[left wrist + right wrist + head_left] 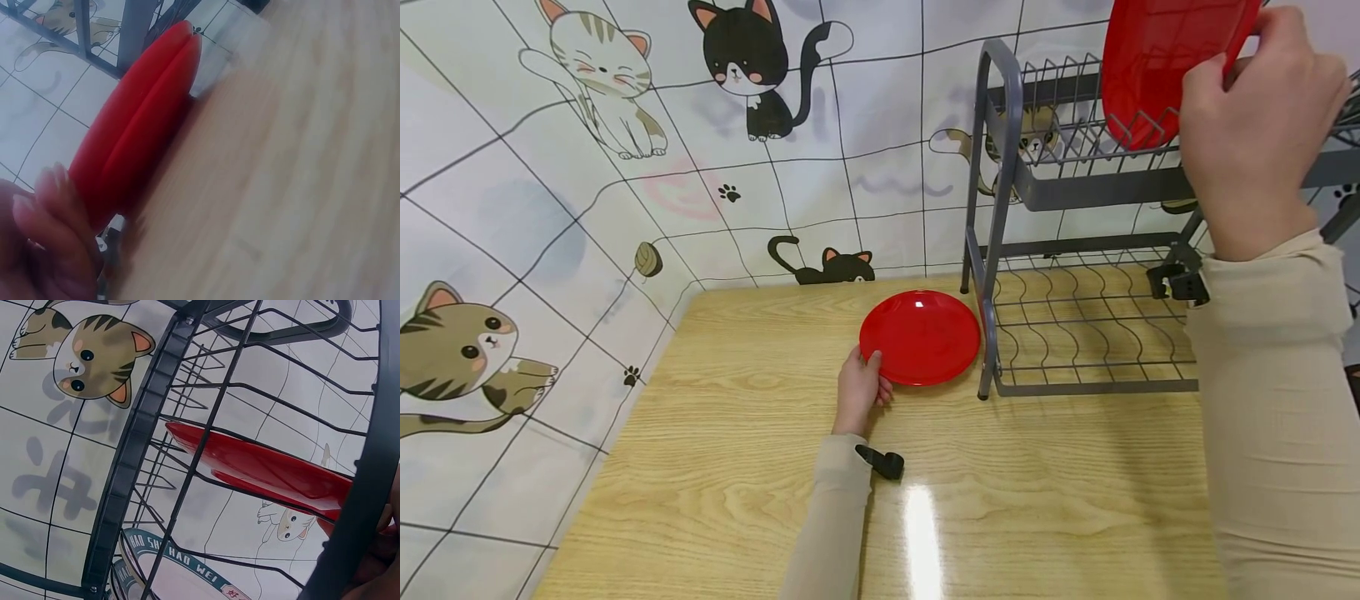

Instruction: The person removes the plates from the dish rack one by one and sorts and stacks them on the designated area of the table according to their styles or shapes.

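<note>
On the wooden table, a round red plate (921, 337) lies flat, left of the dish rack. My left hand (859, 392) pinches its near-left rim, thumb on top. The left wrist view shows two red rims (147, 103) stacked one over the other beside those fingers. At the upper right, my right hand (1262, 133) grips the edge of another red plate (1172, 58). That plate stands steeply tilted, its lower edge among the wires of the rack's upper tier. From below, the right wrist view shows it as a red sliver (269, 469) behind the wires, with the fingers partly hidden.
The grey metal dish rack (1112, 190) has two tiers; its lower wire shelf (1090, 321) sits low over the table (730, 492). White dishes with lettered green rims (181, 553) stand in the upper tier. Cat-patterned walls (880, 108) close off the back and left.
</note>
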Available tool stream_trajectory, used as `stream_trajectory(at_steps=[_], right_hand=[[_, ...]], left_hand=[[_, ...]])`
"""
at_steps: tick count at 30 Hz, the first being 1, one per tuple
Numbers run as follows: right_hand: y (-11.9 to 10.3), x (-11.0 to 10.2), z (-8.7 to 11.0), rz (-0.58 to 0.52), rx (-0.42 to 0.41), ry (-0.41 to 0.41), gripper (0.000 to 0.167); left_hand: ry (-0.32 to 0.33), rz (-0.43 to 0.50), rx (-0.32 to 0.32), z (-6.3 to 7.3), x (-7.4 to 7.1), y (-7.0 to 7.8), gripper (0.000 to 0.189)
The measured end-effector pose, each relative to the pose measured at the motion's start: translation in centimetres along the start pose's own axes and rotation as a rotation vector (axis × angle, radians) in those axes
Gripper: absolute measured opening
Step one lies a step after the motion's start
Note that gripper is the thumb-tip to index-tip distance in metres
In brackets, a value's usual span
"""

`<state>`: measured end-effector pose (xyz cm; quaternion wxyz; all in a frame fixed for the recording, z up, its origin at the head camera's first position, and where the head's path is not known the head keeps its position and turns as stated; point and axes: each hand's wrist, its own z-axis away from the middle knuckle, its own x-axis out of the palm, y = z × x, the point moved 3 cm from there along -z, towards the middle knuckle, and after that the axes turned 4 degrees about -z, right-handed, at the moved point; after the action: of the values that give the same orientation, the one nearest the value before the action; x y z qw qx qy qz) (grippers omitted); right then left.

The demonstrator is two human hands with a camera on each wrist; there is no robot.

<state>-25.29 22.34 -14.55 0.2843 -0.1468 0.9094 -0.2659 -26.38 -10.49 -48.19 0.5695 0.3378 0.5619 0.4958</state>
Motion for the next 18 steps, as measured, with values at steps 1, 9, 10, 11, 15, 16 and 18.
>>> stream_trajectory(at_steps=[1,9,10,11,15,16,18], right_hand=[[-0.01,0.00,0.00,-0.001,0.001,0.001,0.044],[-0.04,0.00,-0.02,-0.030,-0.010,0.024,0.043],[0.03,0.02,-0.02,-0.038,-0.012,0.028,0.043],[0.12,0.03,-0.05,-0.049,-0.018,0.037,0.043],[0.47,0.16,-0.19,-0.085,-0.037,0.067,0.042],[0.51,0.21,-0.24,-0.095,-0.041,0.073,0.042],[0.60,0.27,-0.31,-0.110,-0.044,0.086,0.042]], left_hand=[[-0.008,0.003,-0.006,0.00,-0.02,0.02,0.026],[-0.041,0.067,-0.038,-0.05,-0.11,0.04,0.031],[-0.040,0.066,-0.037,-0.03,-0.11,0.08,0.031],[-0.039,0.064,-0.035,0.00,-0.09,0.13,0.030],[-0.025,0.050,-0.030,0.18,0.00,0.36,0.034],[-0.021,0.044,-0.026,0.22,0.03,0.40,0.035],[-0.012,0.028,-0.020,0.29,0.07,0.49,0.038]])
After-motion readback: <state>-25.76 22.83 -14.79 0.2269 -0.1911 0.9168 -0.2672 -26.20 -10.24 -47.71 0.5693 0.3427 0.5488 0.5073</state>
